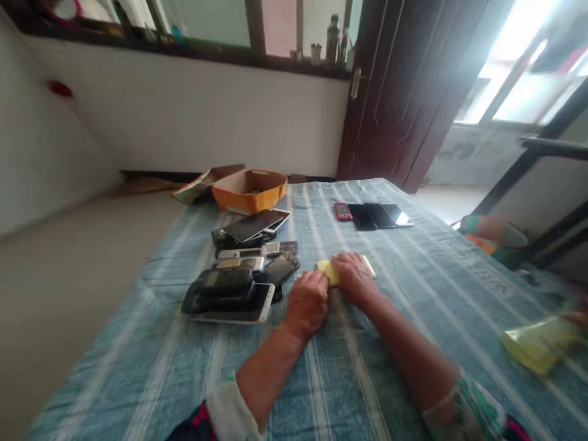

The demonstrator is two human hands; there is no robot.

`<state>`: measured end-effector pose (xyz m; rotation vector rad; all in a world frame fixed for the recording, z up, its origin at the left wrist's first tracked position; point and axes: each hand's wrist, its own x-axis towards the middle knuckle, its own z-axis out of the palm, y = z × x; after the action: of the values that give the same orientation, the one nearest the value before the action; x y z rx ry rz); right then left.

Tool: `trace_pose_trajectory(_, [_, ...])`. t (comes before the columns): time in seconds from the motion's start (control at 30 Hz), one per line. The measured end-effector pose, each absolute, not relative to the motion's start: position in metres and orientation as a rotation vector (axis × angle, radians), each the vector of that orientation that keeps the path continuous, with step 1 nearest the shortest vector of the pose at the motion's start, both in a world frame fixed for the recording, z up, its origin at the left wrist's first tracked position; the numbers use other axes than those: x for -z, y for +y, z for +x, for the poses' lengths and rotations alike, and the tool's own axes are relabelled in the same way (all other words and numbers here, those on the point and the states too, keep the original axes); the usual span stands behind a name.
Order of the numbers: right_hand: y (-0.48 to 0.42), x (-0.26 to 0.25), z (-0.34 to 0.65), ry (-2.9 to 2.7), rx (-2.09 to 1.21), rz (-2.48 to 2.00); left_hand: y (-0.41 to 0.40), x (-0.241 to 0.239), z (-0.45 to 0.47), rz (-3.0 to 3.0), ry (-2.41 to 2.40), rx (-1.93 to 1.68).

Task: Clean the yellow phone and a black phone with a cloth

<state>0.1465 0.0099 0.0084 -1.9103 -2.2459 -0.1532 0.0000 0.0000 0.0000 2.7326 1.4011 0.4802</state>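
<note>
A flat, oblong yellow cloth lies on the bed-like surface between my hands; whether anything is under or inside it I cannot tell. My right hand rests over its middle with bent fingers. At its near left end, my left hand is closed, with the fingertips against the cloth. Just left of my left hand is a loose heap of old mobile phones, among them a white-edged smartphone, a black handset and a dark smartphone.
Beyond the heap stands an open orange cardboard box. Farther right, a red phone lies beside several dark smartphones in a row. At the right edge, a hand touches a blurred yellow see-through packet. Blue striped cloth covers the surface.
</note>
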Motion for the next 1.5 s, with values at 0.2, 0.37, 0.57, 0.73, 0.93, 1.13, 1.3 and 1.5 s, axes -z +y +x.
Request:
trace_pose_trajectory(0.2, [0.0,-0.009,0.156,-2.219,0.091,-1.966,-0.002,0.002,-0.002,2.746,1.367,-0.544])
trace_pose_trajectory(0.37, [-0.012,-0.01,0.172,-2.054,0.064,-2.165,-0.003,0.001,-0.003,2.765,1.354,-0.563])
trace_pose_trajectory(0.57, [-0.023,-0.004,0.163,-2.143,0.095,-2.017,-0.004,0.002,-0.002,2.761,1.355,-0.565])
trace_pose_trajectory(0.73, [-0.017,-0.004,0.174,-2.035,0.068,-2.102,-0.004,0.003,-0.003,2.761,1.339,-0.576])
trace_pose_trajectory(0.93, [-0.02,-0.002,0.165,-2.133,0.073,-2.019,-0.003,0.007,-0.003,2.777,1.352,-0.624])
trace_pose_trajectory(1.13, [-0.013,-0.005,0.174,-2.074,0.04,-2.049,-0.003,0.01,-0.003,2.8,1.342,-0.667])
trace_pose_trajectory(1.3, [-0.019,-0.003,0.168,-2.093,0.067,-2.043,-0.003,0.01,-0.003,2.799,1.362,-0.664])
trace_pose_trajectory(1.5, [-0.016,-0.004,0.169,-2.086,0.038,-2.047,-0.004,0.011,-0.002,2.811,1.392,-0.628])
